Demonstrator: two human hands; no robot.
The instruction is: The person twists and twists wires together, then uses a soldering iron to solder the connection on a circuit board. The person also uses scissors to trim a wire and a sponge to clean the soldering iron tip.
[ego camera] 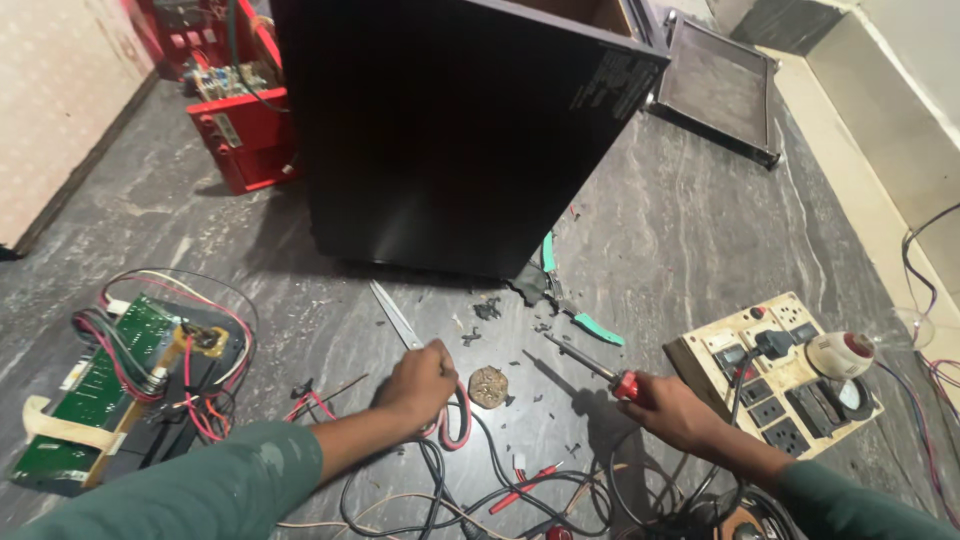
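Note:
My left hand is closed around the red-and-white handles of a pair of scissors, whose steel blades point away toward the big black cabinet. My right hand grips the red handle of a soldering iron, its thin tip aimed left over the floor. Between the hands lies a small round brownish part. Black and red wires tangle on the floor just below both hands. Both sleeves are dark green.
A cream switch-and-socket board with a plugged white adapter sits right of my right hand. A green circuit board with coloured wiring lies at left. Green-handled pliers, a red open unit and a dark framed panel stand farther off.

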